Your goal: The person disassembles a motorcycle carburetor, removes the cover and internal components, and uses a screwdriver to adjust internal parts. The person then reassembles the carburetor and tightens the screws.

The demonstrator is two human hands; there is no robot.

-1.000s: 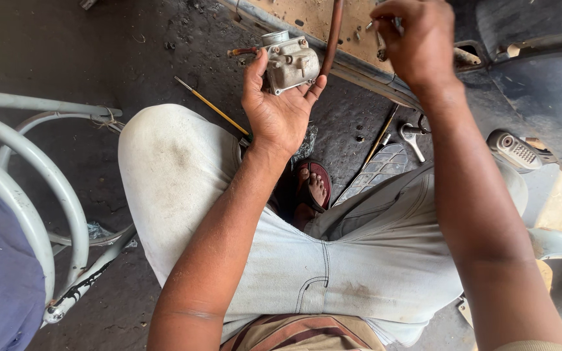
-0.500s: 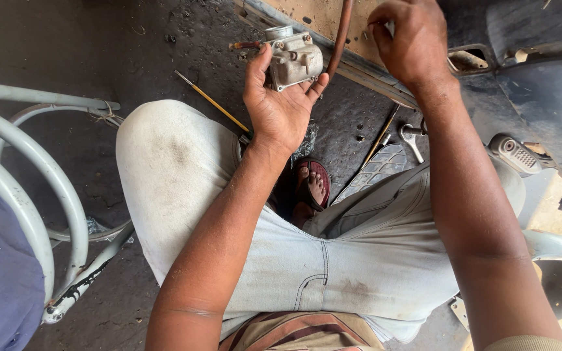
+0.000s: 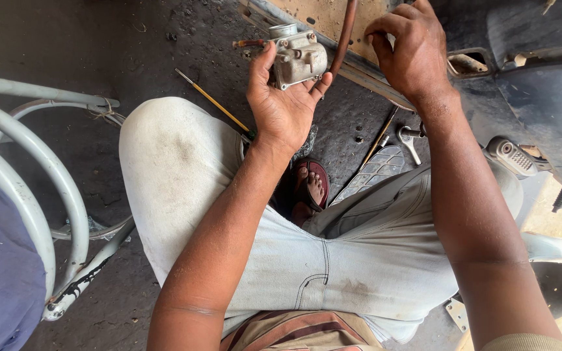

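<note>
My left hand (image 3: 286, 104) holds a small grey metal carburettor (image 3: 298, 56) up in front of me, palm toward me, fingers curled round its body. A short brownish stub sticks out of its left side. My right hand (image 3: 410, 52) is raised beside it on the right, fingers curled near a reddish-brown hose (image 3: 344, 32) that hangs down between the two hands. What the right fingers grip is hidden from me. Below lie my knees in pale grey trousers (image 3: 183, 169).
A yellow-handled screwdriver (image 3: 213, 101) lies on the dark dirty ground by my left knee. A wrench (image 3: 410, 140) and a thin rod (image 3: 378, 136) lie near my sandalled foot (image 3: 312, 185). A scooter's dark body (image 3: 528, 84) is right, white metal tubing (image 3: 27, 162) left.
The view has shifted slightly, so both hands sit lower in the picture. The left hand keeps hold of the carburettor; the right hand stays by the hose.
</note>
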